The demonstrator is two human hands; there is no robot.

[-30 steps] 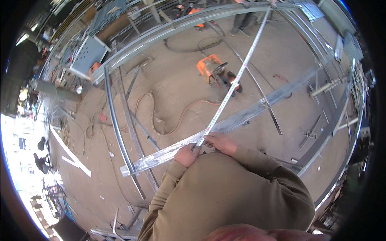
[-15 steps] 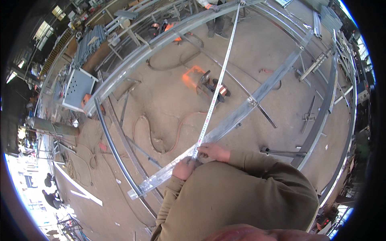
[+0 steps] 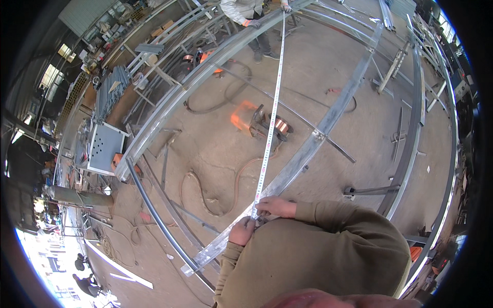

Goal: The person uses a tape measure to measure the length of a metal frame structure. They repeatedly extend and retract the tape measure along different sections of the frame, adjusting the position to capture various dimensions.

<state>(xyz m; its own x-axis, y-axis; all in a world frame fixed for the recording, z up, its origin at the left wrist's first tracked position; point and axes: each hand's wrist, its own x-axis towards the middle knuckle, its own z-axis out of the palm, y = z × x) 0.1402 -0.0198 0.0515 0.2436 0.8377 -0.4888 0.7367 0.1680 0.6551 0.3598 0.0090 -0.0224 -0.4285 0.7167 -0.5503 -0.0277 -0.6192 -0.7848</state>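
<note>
A white tape measure [image 3: 272, 123] is stretched taut from my hands, over the open frame, to a co-worker's hand at the far beam. Its near end lies over a grey metal beam [image 3: 290, 167] running diagonally in front of my body. My left hand [image 3: 241, 232] is closed on the tape's near end, low against the beam. Just right of it, my right hand [image 3: 276, 206] pinches the tape with curled fingers. Whether the tape's case or hook is in my left hand is hidden.
A co-worker [image 3: 246, 13] stands behind the long far beam [image 3: 174, 95]. Inside the frame are an orange wire-feed machine [image 3: 249, 120] and a hose [image 3: 236, 190] on the floor. A thin steel bar [image 3: 298, 118] crosses the diagonal beam. A gas cylinder [image 3: 79, 196] lies left.
The view has tipped upward, so more of the co-worker at the far beam shows. My hands stay on the tape at the near beam, and the tape remains taut.
</note>
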